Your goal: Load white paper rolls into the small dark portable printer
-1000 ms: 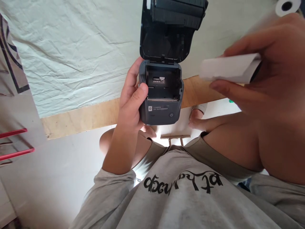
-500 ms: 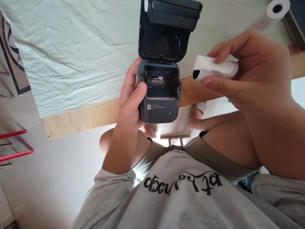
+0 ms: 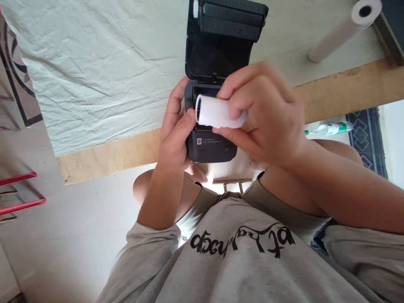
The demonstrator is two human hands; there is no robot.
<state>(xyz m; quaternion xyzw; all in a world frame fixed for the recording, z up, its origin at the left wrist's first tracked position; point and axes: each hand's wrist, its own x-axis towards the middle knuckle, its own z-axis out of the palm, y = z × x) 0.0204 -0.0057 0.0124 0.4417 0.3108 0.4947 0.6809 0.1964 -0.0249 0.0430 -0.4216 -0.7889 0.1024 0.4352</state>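
Note:
My left hand [image 3: 174, 130] is wrapped round the left side of a small dark grey printer [image 3: 211, 147], held above the table edge with its lid [image 3: 221, 38] swung open and pointing away from me. My right hand [image 3: 265, 113] pinches a short white paper roll [image 3: 217, 111] between thumb and fingers. The roll lies sideways right over the printer's open paper bay, hiding most of it. I cannot tell whether the roll touches the bay.
A wooden table [image 3: 107, 153] covered by a creased white cloth [image 3: 94, 71] lies ahead. A longer white paper roll [image 3: 344, 29] rests on it at the upper right. A green-capped bottle [image 3: 328, 128] lies on the floor, and red bars [image 3: 19, 191] stand at the left.
My right hand has carried the short paper roll leftward from beside the printer to directly over its open bay. My left hand and the printer have stayed in place.

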